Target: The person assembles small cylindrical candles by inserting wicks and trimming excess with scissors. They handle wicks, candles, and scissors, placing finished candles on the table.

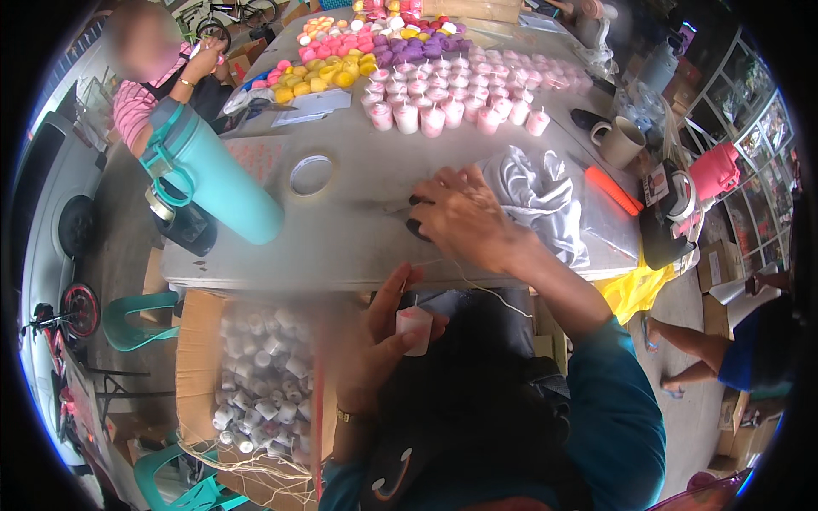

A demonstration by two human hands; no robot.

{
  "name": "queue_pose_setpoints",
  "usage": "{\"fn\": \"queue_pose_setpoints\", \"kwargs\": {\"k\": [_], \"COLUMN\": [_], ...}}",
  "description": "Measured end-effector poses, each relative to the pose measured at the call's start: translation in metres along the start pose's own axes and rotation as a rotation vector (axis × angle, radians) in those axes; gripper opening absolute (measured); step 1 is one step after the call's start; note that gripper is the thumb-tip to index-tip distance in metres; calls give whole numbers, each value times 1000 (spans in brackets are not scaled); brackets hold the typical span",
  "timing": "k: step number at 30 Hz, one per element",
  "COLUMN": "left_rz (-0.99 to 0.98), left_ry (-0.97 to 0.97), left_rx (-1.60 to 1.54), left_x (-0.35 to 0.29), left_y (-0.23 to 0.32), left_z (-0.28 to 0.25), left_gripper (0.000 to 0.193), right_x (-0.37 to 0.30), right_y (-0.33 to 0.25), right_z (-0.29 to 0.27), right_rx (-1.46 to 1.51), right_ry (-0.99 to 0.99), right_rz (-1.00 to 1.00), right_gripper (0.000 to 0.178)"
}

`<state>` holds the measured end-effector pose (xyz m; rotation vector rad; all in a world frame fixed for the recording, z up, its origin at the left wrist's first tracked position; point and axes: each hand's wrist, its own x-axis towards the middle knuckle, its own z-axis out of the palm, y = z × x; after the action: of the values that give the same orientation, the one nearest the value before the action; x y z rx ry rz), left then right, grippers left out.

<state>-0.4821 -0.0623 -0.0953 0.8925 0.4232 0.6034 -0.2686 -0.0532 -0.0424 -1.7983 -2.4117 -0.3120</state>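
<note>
My left hand, below the table's near edge, is closed around a small white and pink votive candle with its wick up. A pale wick string runs from near its fingertips to the right, under my right forearm. Over the table's near part, my right hand has its fingers curled on black-handled scissors; the blades point left and are partly blurred. A silvery grey cloth lies bunched right beside that hand.
Rows of pink-white candles stand farther back, near yellow and purple ones. A teal bottle, tape roll, mug and orange cutter surround my hands. A carton holds many white candles. A person sits far left.
</note>
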Motion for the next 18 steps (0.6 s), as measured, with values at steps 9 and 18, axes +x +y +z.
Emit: {"fn": "queue_pose_setpoints", "kwargs": {"k": [9,18], "left_rz": [-26,-24], "left_ry": [-142,33], "left_rx": [-129,62], "left_x": [7,-1], "left_y": [-5,-12], "left_z": [-22,-16], "left_gripper": [97,31], "right_x": [-12,89], "right_y": [-38,37], "right_z": [-20,8], "right_rx": [794,338], "right_ry": [-20,252], "right_rz": [-434,57], "right_gripper": [27,17]}}
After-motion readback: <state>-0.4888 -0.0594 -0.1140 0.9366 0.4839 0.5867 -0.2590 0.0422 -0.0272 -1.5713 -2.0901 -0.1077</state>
